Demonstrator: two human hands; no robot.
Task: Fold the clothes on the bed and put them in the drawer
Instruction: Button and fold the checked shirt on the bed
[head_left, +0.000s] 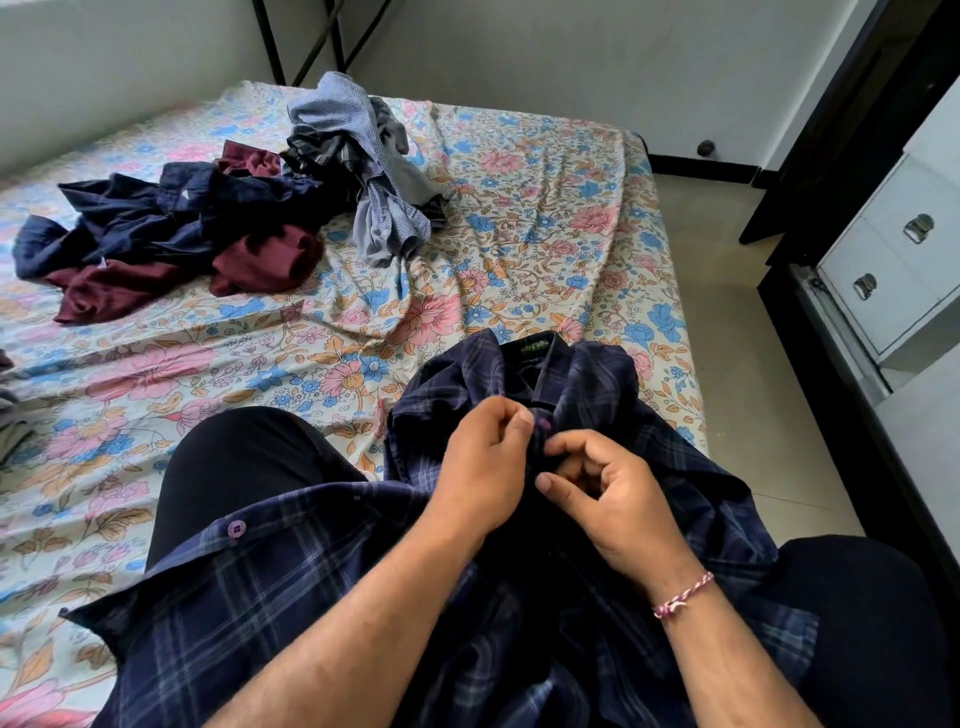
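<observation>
Pinching the dark blue plaid cotton shirt (519, 519) just below its collar, left hand (480, 467) and right hand (608, 499) fingers met at the placket running toward the person.

Head camera looks steeply down, close over lap and bed (519, 234).

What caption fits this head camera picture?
Both hands, left and right, pinch a plaid shirt at its button on the bed.
</observation>
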